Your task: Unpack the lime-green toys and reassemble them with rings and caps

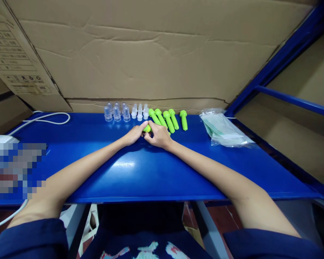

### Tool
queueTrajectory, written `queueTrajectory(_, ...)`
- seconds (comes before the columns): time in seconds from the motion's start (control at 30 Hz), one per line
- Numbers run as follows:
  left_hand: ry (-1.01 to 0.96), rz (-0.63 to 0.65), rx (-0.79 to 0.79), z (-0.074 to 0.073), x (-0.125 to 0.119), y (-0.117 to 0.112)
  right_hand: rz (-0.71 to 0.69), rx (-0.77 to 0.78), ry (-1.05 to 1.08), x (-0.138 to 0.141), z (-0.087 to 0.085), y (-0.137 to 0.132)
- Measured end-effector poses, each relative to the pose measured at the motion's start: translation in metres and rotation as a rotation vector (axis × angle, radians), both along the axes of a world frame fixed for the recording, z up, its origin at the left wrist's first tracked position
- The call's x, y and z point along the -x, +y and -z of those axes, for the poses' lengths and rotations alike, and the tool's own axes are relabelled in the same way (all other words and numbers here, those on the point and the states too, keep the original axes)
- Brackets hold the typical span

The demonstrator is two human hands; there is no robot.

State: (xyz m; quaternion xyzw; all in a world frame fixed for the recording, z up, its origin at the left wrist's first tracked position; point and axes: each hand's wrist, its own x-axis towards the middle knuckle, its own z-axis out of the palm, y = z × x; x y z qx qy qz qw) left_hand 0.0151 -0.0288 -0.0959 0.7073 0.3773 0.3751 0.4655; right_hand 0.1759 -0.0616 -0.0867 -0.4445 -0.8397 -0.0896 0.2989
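My left hand (pixel 134 134) and my right hand (pixel 160 134) meet over the middle of the blue table, fingers closed around a bright green plastic piece (pixel 147 128). Most of it is hidden by the fingers. Just beyond my right hand lie several bright green plastic tubes with flanged heads (pixel 183 120), some of them partly behind the hand. Small whitish nozzle-shaped caps (pixel 139 113) stand upright behind my hands. Left of these are several transparent domed cups (pixel 116 114), arranged in rows.
The blue table (pixel 156 176) backs onto a cardboard wall (pixel 151 54). On the right lies a transparent plastic bag (pixel 226 129) with pale green sheets in it. A white cable (pixel 51 117) and a white device (pixel 2 140) are at the left. A blue metal frame (pixel 294 100) borders the right side.
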Motion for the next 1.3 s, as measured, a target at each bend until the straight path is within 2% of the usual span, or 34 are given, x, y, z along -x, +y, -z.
queueTrajectory(0.13, 0.104, -0.022, -0.017, -0.0034, -0.0002, -0.0018, -0.023, -0.007, 0.005, -0.0001, 0.0017, 0.0007)
queueTrajectory(0.4, 0.029, 0.009, -0.033, 0.0019, 0.0004, 0.0013, -0.031, -0.005, 0.031, -0.0020, 0.0030, 0.0026)
queueTrajectory(0.8, 0.127, -0.020, -0.018, -0.0040, -0.0003, -0.0027, -0.019, 0.008, -0.005, -0.0005, 0.0013, 0.0015)
queueTrajectory(1.1, 0.119, -0.007, -0.018, -0.0077, -0.0012, -0.0055, -0.092, -0.031, 0.039, -0.0029, 0.0057, 0.0058)
queueTrajectory(1.3, 0.026, -0.008, -0.025, -0.0044, -0.0004, -0.0022, -0.113, -0.033, 0.087, -0.0026, 0.0060, 0.0068)
